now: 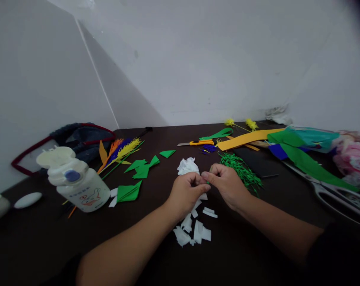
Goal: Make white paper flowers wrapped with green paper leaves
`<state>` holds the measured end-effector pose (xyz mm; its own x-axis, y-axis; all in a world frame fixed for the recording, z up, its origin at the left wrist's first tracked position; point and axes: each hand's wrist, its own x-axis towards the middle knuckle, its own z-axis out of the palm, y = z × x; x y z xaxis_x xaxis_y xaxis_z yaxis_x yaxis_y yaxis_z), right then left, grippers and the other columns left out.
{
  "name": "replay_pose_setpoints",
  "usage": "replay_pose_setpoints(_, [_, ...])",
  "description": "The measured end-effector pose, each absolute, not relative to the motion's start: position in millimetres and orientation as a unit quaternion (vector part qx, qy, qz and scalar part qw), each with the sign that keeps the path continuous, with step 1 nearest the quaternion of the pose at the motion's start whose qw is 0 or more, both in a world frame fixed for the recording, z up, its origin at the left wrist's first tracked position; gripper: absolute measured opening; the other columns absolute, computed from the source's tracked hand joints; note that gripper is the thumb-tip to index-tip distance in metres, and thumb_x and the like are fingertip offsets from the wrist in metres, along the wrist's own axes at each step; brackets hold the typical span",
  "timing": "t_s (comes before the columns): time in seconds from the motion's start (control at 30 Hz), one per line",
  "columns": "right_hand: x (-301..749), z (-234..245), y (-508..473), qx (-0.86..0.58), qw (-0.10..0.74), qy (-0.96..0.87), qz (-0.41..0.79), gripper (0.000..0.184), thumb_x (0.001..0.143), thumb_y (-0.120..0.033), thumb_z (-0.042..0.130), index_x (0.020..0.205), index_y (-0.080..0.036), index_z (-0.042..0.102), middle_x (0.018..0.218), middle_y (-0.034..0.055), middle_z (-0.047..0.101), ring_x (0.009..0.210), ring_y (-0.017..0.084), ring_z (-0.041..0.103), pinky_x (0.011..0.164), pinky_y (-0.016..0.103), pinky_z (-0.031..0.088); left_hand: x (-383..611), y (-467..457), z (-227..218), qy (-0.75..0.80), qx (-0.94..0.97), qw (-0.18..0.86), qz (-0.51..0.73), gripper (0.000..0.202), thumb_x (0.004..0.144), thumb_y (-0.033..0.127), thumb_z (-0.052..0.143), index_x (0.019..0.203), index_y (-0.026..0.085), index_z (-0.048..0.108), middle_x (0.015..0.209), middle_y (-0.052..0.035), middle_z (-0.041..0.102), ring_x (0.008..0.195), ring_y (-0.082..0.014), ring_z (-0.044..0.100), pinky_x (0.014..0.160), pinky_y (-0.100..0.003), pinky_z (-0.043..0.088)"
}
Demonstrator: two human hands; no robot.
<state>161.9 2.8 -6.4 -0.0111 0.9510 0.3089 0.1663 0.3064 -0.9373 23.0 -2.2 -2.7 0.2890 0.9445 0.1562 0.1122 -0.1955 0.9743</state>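
Both of my hands meet fingertip to fingertip above the middle of the dark table. My left hand (186, 192) pinches with thumb and forefinger. The fingers of my right hand (226, 183) are closed against the same spot. A tiny green piece (208, 182) shows between the fingertips, mostly hidden by them. Just behind the hands lies crumpled white paper (188, 166). Torn white scraps (202, 232) are scattered below and in front of them. A heap of thin green shreds (242, 171) sits beside my right hand.
At left stand a white bottle (89, 194), folded green paper (129, 192) and yellow and orange paper stalks (132, 147). Toward the back lies a yellow utility knife (202, 142), blade exposed. Orange strip (251, 138), green strip (313, 169) and scissors (331, 192) are at right.
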Motion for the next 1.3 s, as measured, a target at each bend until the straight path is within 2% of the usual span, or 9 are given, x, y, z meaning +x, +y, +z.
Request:
replay_pose_setpoints(0.13, [161.2,-4.7,1.6,-0.401,0.531,-0.584,0.465,0.016,0.073,-0.032,0.057,0.066,-0.019,0.057,0.062,-0.0012,0.052,0.058,0.011,0.042,0.055,0.026,0.034,22.2,-2.3,-0.4,0.407,0.599,0.538,0.431,0.016,0.064,0.025,0.063,0.061,0.013,0.054,0.056,0.0009,0.051,0.052,-0.0081,0.043,0.052,-0.022,0.033])
replay_pose_setpoints(0.23, [163.9,-3.9,2.3,-0.375,0.522,-0.582,0.499,0.010,0.071,-0.029,0.059,0.072,-0.019,0.062,0.069,0.0000,0.057,0.063,0.012,0.047,0.061,0.027,0.037,21.0,-2.3,0.8,0.403,0.578,0.561,0.435,0.015,0.066,0.024,0.061,0.059,0.013,0.053,0.056,0.0001,0.053,0.053,-0.0085,0.044,0.053,-0.022,0.034])
replay_pose_setpoints(0.37, [165.9,-4.4,4.2,-0.412,0.518,-0.599,0.451,0.018,0.069,-0.029,0.060,0.057,-0.018,0.053,0.056,-0.0035,0.048,0.055,0.010,0.040,0.055,0.025,0.033,20.2,-3.2,1.7,0.411,0.595,0.555,0.411,0.013,0.069,0.021,0.057,0.059,0.013,0.053,0.056,0.0001,0.054,0.051,-0.0079,0.042,0.052,-0.022,0.032])
replay_pose_setpoints(0.6, [163.9,-3.6,3.9,-0.474,0.510,-0.627,0.351,0.033,0.071,-0.035,0.057,0.051,-0.019,0.036,0.050,-0.0057,0.033,0.049,0.009,0.029,0.047,0.024,0.025,20.5,-7.0,5.4,0.419,0.644,0.510,0.387,0.012,0.070,0.019,0.056,0.059,0.014,0.051,0.053,0.0022,0.052,0.050,-0.0078,0.042,0.052,-0.021,0.033])
replay_pose_setpoints(0.83, [159.7,-4.2,1.4,-0.526,0.512,-0.617,0.285,0.040,0.070,-0.038,0.057,0.047,-0.020,0.029,0.047,-0.0065,0.027,0.048,0.009,0.026,0.045,0.024,0.023,20.1,-8.4,3.2,0.472,0.764,0.258,0.357,0.013,0.070,0.022,0.057,0.059,0.017,0.051,0.061,0.0017,0.056,0.059,-0.0121,0.048,0.061,-0.025,0.034])
replay_pose_setpoints(1.03, [158.6,-3.2,0.2,-0.549,0.508,-0.610,0.262,0.041,0.070,-0.038,0.056,0.047,-0.021,0.027,0.046,-0.0064,0.025,0.047,0.009,0.026,0.045,0.024,0.022,21.2,-12.1,1.0,0.451,0.829,0.072,0.322,0.010,0.071,0.017,0.056,0.063,0.018,0.051,0.060,0.0023,0.055,0.062,-0.0140,0.049,0.085,-0.040,0.027])
replay_pose_setpoints(1.1, [160.7,-3.9,2.1,-0.550,0.510,-0.606,0.264,0.041,0.070,-0.038,0.056,0.047,-0.021,0.028,0.047,-0.0063,0.026,0.047,0.009,0.026,0.045,0.024,0.022,19.7,-11.4,0.4,0.452,0.830,0.095,0.313,0.013,0.069,0.022,0.059,0.060,0.018,0.050,0.058,0.0022,0.055,0.061,-0.0143,0.050,0.088,-0.043,0.026])
replay_pose_setpoints(1.17, [162.9,-4.6,4.1,-0.540,0.522,-0.600,0.274,0.039,0.070,-0.039,0.056,0.047,-0.020,0.030,0.047,-0.0062,0.027,0.048,0.009,0.027,0.045,0.024,0.023,17.8,-9.1,-0.1,0.461,0.808,0.182,0.319,0.018,0.066,0.029,0.064,0.061,0.017,0.051,0.058,0.0013,0.055,0.060,-0.0143,0.050,0.082,-0.040,0.034])
replay_pose_setpoints(1.3, [162.4,-4.1,3.2,-0.505,0.531,-0.606,0.310,0.036,0.069,-0.037,0.057,0.047,-0.020,0.033,0.047,-0.0060,0.030,0.048,0.009,0.030,0.046,0.024,0.025,17.5,-2.7,-1.5,0.419,0.712,0.417,0.378,0.032,0.062,0.030,0.068,0.087,0.015,0.056,0.081,-0.0055,0.062,0.072,-0.0159,0.055,0.067,-0.029,0.043])
